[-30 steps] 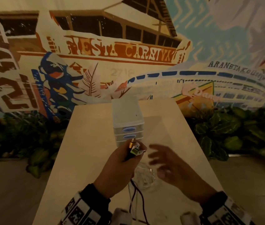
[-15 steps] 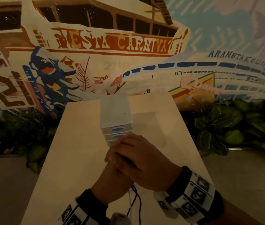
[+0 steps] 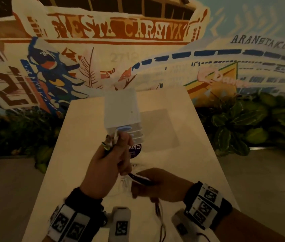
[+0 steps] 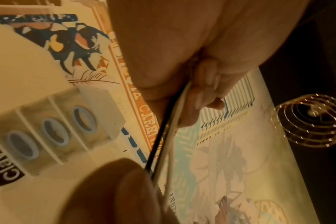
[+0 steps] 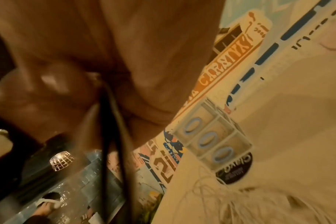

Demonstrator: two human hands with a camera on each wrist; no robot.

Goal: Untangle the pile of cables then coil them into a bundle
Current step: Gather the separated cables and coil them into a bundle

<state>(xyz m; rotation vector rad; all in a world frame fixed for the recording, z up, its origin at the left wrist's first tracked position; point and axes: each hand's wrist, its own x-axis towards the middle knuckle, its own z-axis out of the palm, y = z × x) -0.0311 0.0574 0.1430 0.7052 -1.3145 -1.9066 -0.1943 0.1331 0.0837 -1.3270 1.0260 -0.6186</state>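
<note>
Above the pale surface (image 3: 89,119), the cables (image 3: 139,179) are gripped in the curled fingers of the left hand (image 3: 106,165), plugs upward, and pinched lower down by the right hand (image 3: 161,187), so coiling seems begun; another loop is probably needed next.

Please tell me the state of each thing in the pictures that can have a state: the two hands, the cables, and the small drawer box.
Left hand: raised, grips the cable ends, plugs sticking out on top.
Right hand: lower, pinches the cables.
Cables: black and white strands, stretched between both hands.
Loose white cable: tangled, lying on the table.
Drawer box: upright, all three drawers closed.
</note>
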